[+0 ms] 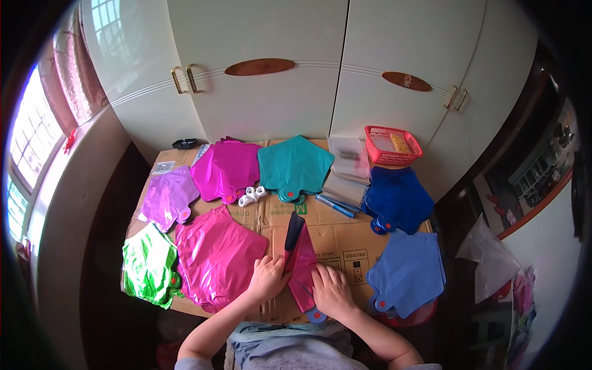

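A narrow, folded pink foil balloon (303,271) lies in front of me on the cardboard, a round blue tab (316,316) at its near end. My left hand (269,276) is closed at its left edge, fingers curled. A dark, pointed strip (295,233) rises from beside those fingers; I cannot tell if it is part of the foil or a separate tool. Pressed on the foil's right side, my right hand (333,291) has its fingers stretched out. Left of my left hand lies a larger stack of flat pink foil balloons (216,259).
Around the cardboard (345,237) lie green (148,262), lilac (169,194), magenta (227,168), teal (295,163), dark blue (401,200) and light blue (410,271) foil stacks. White rolls (251,196), a pile of cards (345,188) and a red basket (393,147) stand toward the white cabinet (259,105).
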A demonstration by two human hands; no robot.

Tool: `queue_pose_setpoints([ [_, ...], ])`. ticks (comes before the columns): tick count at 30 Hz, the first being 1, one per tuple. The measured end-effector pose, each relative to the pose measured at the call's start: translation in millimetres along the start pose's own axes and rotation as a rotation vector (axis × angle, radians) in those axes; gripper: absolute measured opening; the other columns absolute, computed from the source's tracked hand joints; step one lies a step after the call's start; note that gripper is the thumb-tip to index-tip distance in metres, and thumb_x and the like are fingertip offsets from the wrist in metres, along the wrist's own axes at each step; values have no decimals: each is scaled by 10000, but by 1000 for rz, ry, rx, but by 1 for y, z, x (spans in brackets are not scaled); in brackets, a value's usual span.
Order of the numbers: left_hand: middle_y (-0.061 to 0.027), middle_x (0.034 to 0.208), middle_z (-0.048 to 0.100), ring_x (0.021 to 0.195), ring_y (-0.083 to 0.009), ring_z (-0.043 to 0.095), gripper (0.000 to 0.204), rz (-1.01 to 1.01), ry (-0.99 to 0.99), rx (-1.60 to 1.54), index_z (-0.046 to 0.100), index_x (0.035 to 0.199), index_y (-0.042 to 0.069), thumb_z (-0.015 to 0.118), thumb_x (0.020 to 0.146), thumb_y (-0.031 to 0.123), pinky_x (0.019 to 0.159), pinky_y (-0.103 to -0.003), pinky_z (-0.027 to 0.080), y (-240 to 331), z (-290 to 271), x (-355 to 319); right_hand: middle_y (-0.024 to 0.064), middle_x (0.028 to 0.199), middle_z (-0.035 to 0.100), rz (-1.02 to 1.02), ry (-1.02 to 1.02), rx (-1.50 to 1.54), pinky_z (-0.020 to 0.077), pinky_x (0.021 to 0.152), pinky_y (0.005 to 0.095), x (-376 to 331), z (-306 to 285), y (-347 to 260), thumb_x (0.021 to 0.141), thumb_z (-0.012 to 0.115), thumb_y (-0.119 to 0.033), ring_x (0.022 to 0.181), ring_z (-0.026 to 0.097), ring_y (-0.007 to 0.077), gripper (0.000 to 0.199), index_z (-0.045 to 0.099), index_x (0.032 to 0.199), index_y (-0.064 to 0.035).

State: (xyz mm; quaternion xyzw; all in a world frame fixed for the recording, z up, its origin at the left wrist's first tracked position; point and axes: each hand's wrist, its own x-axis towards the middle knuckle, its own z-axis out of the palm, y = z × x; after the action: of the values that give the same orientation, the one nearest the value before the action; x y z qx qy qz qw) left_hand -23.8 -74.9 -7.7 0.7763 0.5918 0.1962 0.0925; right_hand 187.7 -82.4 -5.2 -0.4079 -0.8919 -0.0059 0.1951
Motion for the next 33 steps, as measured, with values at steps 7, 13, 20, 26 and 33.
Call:
queue_pose_setpoints([
  [7, -87, 742, 556, 818, -275, 540, 296, 13, 0, -84, 548, 756, 41, 736, 732, 268, 743, -395, 379, -2, -10, 3, 122, 1276, 504, -1, 17, -12, 368, 913, 395, -1, 1, 0, 816, 570, -202, 1170, 454, 248, 402, 550, 1164, -4],
  [13, -70, 751, 602, 831, -267, 562, 238, -37, -6, -109, 579, 763, 68, 718, 711, 254, 737, -401, 398, -1, -8, 2, 118, 1277, 495, -6, 24, -31, 366, 898, 387, -2, 3, 1, 801, 563, -193, 1162, 452, 245, 399, 544, 1157, -13],
  [20, -71, 738, 605, 814, -273, 573, 233, -66, -21, -131, 584, 761, 65, 696, 713, 263, 729, -409, 412, 1, -10, 6, 113, 1271, 495, -7, 15, -38, 365, 896, 386, -1, 2, 1, 791, 555, -183, 1153, 458, 240, 391, 542, 1146, -20],
  [26, -68, 748, 607, 828, -271, 578, 257, -72, -34, -101, 590, 759, 53, 698, 716, 282, 739, -410, 420, -1, -8, 7, 118, 1285, 493, -2, 30, -21, 362, 909, 392, -2, 3, 2, 802, 546, -181, 1180, 451, 244, 387, 547, 1150, -13],
  [33, -62, 757, 602, 838, -268, 573, 254, -67, -56, -58, 591, 768, 56, 703, 716, 278, 738, -405, 419, -1, -8, 5, 141, 1280, 498, -1, 40, -31, 372, 897, 396, -2, 5, 2, 802, 542, -180, 1164, 462, 255, 386, 545, 1143, -1],
])
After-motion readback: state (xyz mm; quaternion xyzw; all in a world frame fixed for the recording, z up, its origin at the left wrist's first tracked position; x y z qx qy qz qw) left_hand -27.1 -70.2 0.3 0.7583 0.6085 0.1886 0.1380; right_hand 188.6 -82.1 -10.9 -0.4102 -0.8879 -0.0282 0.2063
